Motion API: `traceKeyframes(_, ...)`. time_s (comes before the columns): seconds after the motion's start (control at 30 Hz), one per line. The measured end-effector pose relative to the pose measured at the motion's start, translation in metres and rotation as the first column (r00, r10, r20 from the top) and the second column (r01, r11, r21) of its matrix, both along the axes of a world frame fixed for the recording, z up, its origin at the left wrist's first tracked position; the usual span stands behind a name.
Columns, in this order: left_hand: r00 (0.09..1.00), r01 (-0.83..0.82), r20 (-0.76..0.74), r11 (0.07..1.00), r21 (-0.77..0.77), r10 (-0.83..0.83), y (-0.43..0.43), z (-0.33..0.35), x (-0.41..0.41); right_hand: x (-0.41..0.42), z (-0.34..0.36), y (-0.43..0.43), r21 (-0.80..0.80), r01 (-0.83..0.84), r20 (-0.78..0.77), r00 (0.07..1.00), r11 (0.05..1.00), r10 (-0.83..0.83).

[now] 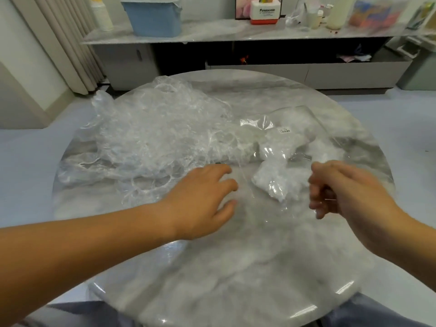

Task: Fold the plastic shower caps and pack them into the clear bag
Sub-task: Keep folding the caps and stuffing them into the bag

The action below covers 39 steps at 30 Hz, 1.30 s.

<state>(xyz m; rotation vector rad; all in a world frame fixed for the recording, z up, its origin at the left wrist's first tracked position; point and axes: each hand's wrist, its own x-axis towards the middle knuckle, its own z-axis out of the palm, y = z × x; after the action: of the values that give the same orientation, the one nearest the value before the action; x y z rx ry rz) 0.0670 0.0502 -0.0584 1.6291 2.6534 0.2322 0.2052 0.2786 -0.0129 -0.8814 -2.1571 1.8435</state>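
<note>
Round and shiny, the grey marble surface (236, 267) holds it all. Crinkly see-through shower caps (153, 138) lie in a big loose heap on the far left side and reach the edge there. Just right of the heap lies the clear bag (290, 119). It has white folded caps (276, 182) inside and a small label (284, 131) too tiny to read. The left hand (200, 201) is by the heap's near edge, fingers spread wide. The right hand (342, 192) is beside the bag with its fingers curled; I cannot tell if they hold anything. Far back, a white and red box (266, 11) on a shelf (212, 35) says Panasonic.
</note>
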Motion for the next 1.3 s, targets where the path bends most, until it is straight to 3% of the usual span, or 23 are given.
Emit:
traceKeyframes(0.07,0.988,-0.143,-0.059,0.990,-0.002,0.143,-0.023,0.002,-0.016,-0.019,0.008,-0.028,0.127,-0.249,-0.003,0.968,0.960,0.252)
traceKeyframes(0.13,0.968,-0.250,-0.057,0.961,-0.118,0.245,-0.044,0.002,-0.025,-0.044,0.009,-0.057,0.217,-0.431,0.054,0.901,0.876,0.430)
traceKeyframes(0.27,0.984,-0.165,0.011,0.920,-0.355,0.180,-0.061,-0.010,-0.031,-0.091,-0.003,-0.093,0.219,-0.578,0.111,0.815,0.786,0.569)
traceKeyframes(0.37,0.991,-0.077,0.078,0.931,-0.356,0.112,-0.063,-0.009,-0.026,-0.116,-0.018,-0.099,0.195,-0.578,0.170,0.816,0.793,0.553)
traceKeyframes(0.53,0.979,0.081,0.199,0.974,-0.213,-0.038,-0.079,-0.004,-0.004,-0.121,-0.031,-0.098,0.250,-0.506,0.176,0.862,0.826,0.475)
traceKeyframes(0.63,0.974,-0.016,0.223,0.989,-0.146,0.048,-0.088,-0.004,-0.004,-0.120,-0.033,-0.096,0.340,-0.455,0.126,0.889,0.823,0.440)
traceKeyframes(0.8,0.939,-0.220,0.251,0.972,-0.087,0.235,-0.097,-0.002,-0.025,-0.129,-0.031,-0.100,0.203,-0.441,0.163,0.896,0.874,0.414)
traceKeyframes(0.93,0.909,-0.270,0.328,0.963,-0.010,0.258,-0.100,0.009,-0.032,-0.119,-0.030,-0.100,0.308,-0.508,0.132,0.860,0.804,0.493)
traceKeyframes(1.03,0.866,-0.254,0.437,0.967,-0.037,0.244,-0.097,0.014,-0.027,-0.111,-0.029,-0.100,0.301,-0.528,0.098,0.846,0.794,0.525)
traceKeyframes(1.13,0.769,-0.214,0.588,0.967,-0.135,0.252,-0.092,0.006,-0.016,-0.114,-0.028,-0.106,0.273,-0.459,0.090,0.887,0.845,0.453)
traceKeyframes(1.2,0.748,-0.171,0.610,0.964,-0.202,0.261,-0.086,0.000,-0.008,-0.118,-0.028,-0.109,0.194,-0.448,0.098,0.894,0.873,0.437)
traceKeyframes(1.3,0.669,-0.157,0.701,0.969,-0.193,0.248,-0.075,-0.003,0.006,-0.119,-0.032,-0.111,0.160,-0.511,0.136,0.859,0.844,0.494)
